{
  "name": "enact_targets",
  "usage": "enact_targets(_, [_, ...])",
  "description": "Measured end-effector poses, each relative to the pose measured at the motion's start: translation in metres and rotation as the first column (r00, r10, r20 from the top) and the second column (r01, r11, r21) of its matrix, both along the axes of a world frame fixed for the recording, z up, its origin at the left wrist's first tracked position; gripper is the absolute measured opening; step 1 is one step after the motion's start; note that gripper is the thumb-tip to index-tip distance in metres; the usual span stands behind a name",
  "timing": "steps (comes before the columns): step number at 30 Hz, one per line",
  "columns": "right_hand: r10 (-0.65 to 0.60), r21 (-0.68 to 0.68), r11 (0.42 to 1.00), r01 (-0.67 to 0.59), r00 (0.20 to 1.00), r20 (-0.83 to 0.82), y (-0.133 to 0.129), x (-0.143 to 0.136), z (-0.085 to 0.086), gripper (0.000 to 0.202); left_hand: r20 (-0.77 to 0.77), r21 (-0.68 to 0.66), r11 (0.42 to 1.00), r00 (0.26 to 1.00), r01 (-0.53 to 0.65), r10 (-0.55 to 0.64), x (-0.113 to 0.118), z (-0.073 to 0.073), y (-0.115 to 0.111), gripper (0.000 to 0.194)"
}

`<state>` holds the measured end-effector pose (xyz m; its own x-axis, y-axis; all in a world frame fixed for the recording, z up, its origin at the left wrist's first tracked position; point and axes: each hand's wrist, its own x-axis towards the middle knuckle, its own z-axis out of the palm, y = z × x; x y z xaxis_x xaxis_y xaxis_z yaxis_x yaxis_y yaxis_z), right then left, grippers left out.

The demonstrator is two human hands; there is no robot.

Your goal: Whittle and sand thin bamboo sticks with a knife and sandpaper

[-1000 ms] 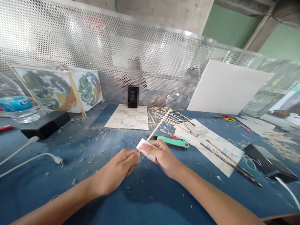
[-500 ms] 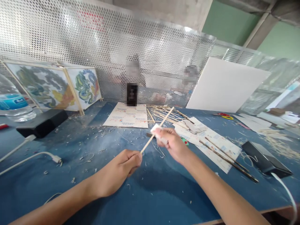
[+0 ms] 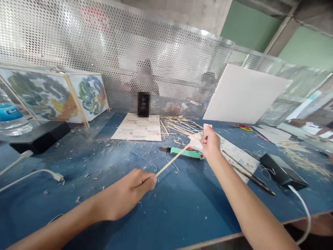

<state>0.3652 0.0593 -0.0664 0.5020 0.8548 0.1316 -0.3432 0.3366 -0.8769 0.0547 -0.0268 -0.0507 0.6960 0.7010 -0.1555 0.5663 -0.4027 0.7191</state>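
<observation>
1. A blue table [image 3: 179,215], littered with shavings [image 3: 78,200], fills the foreground.
2. A printed sheet [image 3: 240,154] lies partly behind the right arm [image 3: 247,201].
3. The left hand [image 3: 130,194] has its fingers wrapped around the near end of a wooden stick [image 3: 171,162].
4. The right hand [image 3: 212,144] grasps a white piece [image 3: 207,126] in its fingers.
5. A green-handled knife [image 3: 192,154] lies on the table, partly behind the stick.
6. The stick slants forward and rightward.
7. The white piece is near the stick's far tip, apart from it.

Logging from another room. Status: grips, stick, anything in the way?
Left grip shut on stick. Right grip holding paper piece, apart from stick. Green knife on table, behind stick in view, possibly in the way.
</observation>
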Motion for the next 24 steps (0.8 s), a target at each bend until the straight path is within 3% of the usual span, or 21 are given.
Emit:
enact_targets(1, [0.012,0.012,1.0,-0.012,1.0,-0.018,0.0,0.004,0.003,0.037,-0.068,0.172,0.985,0.997,0.033,-0.021,-0.001,-0.001,0.002,0.042])
enact_targets(3, [0.103,0.031,0.994,-0.102,0.994,-0.035,-0.006,0.003,0.01,0.033,-0.189,0.467,0.878,0.982,0.103,-0.014,-0.002,-0.005,0.009,0.039])
enact_targets(5, [0.233,0.041,0.972,-0.232,0.972,-0.028,-0.015,-0.006,0.018,0.03,-0.22,0.6,0.792,0.975,0.114,0.026,-0.003,-0.009,0.016,0.034])
enact_targets(7, [0.377,0.062,0.925,-0.375,0.926,-0.015,-0.025,-0.019,0.023,0.031,-0.192,0.653,0.755,0.978,0.068,0.078,-0.005,-0.011,0.023,0.031])
enact_targets(9, [0.543,0.1,0.833,-0.544,0.839,0.032,-0.035,-0.03,0.026,0.035,-0.15,0.695,0.719,0.978,0.001,0.143,-0.006,-0.011,0.03,0.031])
enact_targets(12, [0.75,0.098,0.626,-0.773,0.632,0.197,-0.047,-0.043,0.026,0.042,-0.053,0.723,0.682,0.974,-0.113,0.218,-0.01,-0.01,0.039,0.031])
enact_targets(15, [0.862,0.012,0.415,-0.91,0.398,0.313,-0.057,-0.058,0.021,0.045,0.074,0.693,0.685,0.967,-0.226,0.245,-0.014,-0.012,0.045,0.029])
enact_targets(17, [0.886,-0.025,0.342,-0.939,0.314,0.341,-0.064,-0.07,0.016,0.043,0.178,0.635,0.709,0.951,-0.308,0.254,-0.015,-0.015,0.048,0.029])
enact_targets(18, [0.878,-0.026,0.353,-0.935,0.322,0.355,-0.066,-0.077,0.013,0.042,0.243,0.593,0.72,0.933,-0.36,0.267,-0.015,-0.017,0.05,0.032])
enact_targets(21, [0.795,0.029,0.486,-0.874,0.455,0.402,-0.073,-0.093,0.007,0.039,0.452,0.385,0.749,0.817,-0.54,0.357,-0.009,-0.021,0.049,0.058])
enact_targets(24, [0.712,0.078,0.571,-0.817,0.54,0.449,-0.076,-0.101,0.004,0.04,0.541,0.048,0.846,0.726,-0.531,0.425,0.003,-0.02,0.039,0.057])
